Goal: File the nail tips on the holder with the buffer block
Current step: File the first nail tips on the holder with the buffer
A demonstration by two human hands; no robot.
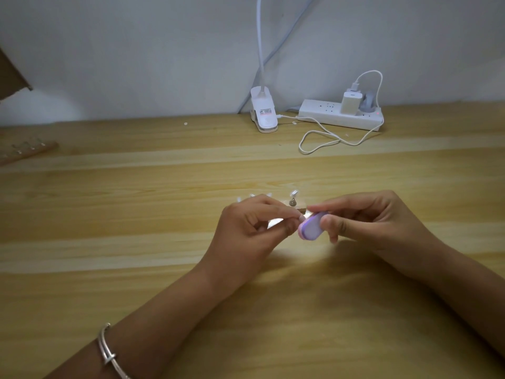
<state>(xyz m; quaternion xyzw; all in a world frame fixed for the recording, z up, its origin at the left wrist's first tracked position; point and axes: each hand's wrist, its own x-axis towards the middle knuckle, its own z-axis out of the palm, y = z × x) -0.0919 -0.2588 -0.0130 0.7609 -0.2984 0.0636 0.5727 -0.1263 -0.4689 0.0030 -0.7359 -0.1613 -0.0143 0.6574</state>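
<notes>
Table centre. Left hand (251,228) grips the holder (293,204), apparently to steady it; nail tips (269,195) stand at its 12 o'clock. At 3 o'clock, right hand (363,217) pinches the buffer block (311,227), angled inward for filing.

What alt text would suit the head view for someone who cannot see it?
The right hand holds a purple buffer block beside the left hand, which pinches a holder on a wooden table. A lamp and power strip sit behind.
</notes>
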